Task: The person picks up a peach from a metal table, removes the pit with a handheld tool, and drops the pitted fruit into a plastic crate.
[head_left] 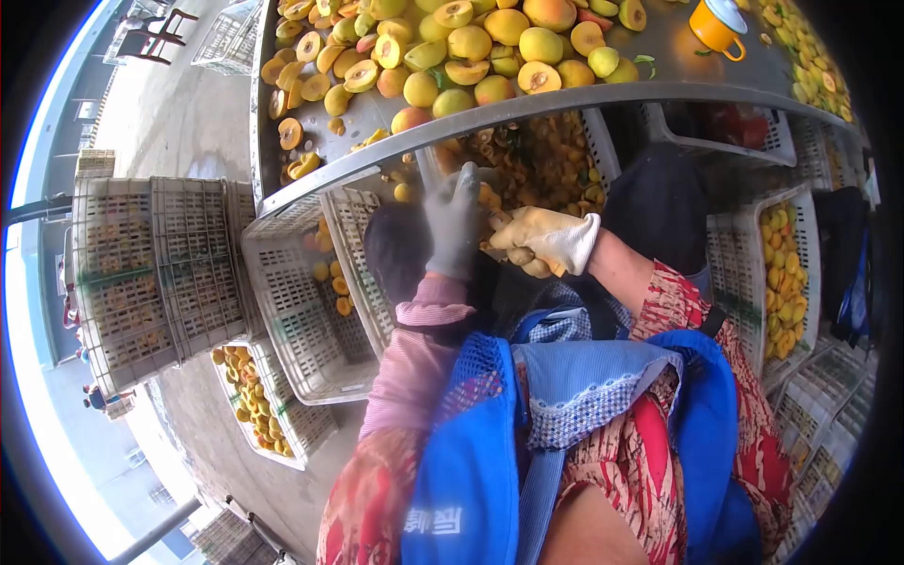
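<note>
One metal table (674,52) of fruit (469,43), one mug (718,26), left gloved fingers (465,184) apparently extended, right gloved fingers (516,229) curled, both holds unclear.

Bright daylight, overexposed left edge, shade beneath the table (556,104), fisheye curvature, black corners, left glove (454,221) motion-blurred

Counted: one metal table (527,102); one orange mug (716,34); one dark chair (155,40); two gloved hands, one left hand (453,226) and one right hand (546,237). Fruit (469,43), whole and cut: dozens on the table, overlapping, exact number not determinable. Plastic crates (115,273): more than five; those stacked cannot be separately counted.
</note>
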Demonstrator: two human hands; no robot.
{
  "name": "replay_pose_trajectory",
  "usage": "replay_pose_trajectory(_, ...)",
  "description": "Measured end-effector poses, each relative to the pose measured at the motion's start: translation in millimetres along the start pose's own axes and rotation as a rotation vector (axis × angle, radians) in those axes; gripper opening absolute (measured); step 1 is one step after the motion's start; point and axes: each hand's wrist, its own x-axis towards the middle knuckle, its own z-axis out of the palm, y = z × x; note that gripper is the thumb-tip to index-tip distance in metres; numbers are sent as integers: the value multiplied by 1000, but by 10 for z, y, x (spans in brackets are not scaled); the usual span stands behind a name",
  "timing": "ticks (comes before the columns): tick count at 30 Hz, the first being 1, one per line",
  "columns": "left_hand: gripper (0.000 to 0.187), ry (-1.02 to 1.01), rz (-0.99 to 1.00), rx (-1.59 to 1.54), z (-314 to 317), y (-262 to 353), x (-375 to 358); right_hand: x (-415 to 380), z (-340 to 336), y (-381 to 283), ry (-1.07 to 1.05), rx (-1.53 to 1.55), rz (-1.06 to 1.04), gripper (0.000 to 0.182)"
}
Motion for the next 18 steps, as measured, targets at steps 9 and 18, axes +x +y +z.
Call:
replay_pose_trajectory(9,18,32,700,677,-129,-414,142,52,176,20,632,-1398,-243,27)
replay_pose_trajectory(18,37,235,-402,-549,70,-612,306,275,32,130,781,-1597,-183,19)
